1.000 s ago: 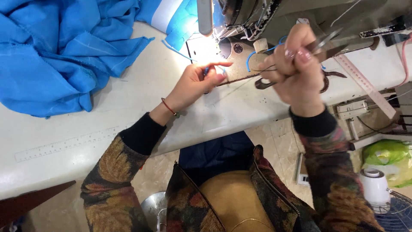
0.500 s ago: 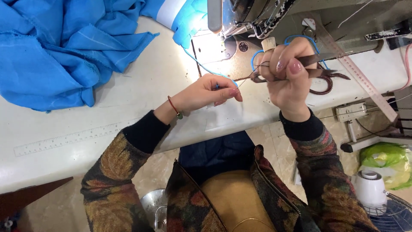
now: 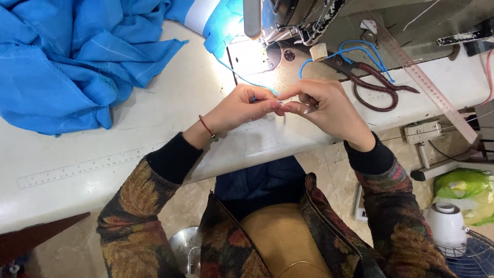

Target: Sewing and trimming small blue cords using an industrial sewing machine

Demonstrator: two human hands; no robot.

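My left hand (image 3: pixel 241 109) and my right hand (image 3: pixel 325 107) meet fingertip to fingertip over the white sewing table (image 3: pixel 154 123), just in front of the sewing machine (image 3: pixel 288 15). Both pinch the end of a thin blue thread (image 3: pixel 242 77) that runs back toward the lit needle plate. A tiny shiny piece shows between the fingertips, too small to identify. Dark red-handled scissors (image 3: pixel 381 87) lie on the table right of my right hand, untouched.
A heap of blue fabric (image 3: pixel 77 56) covers the table's left. A long ruler (image 3: pixel 427 85) lies diagonally at the right, with loose blue threads (image 3: pixel 360 49) near the scissors. Below the table stand a metal bowl (image 3: pixel 185 249), a green bag (image 3: pixel 463 185) and a small fan (image 3: pixel 453 226).
My right hand has put the scissors down on the table and come down to my left hand. Both hands now pinch the thread together.
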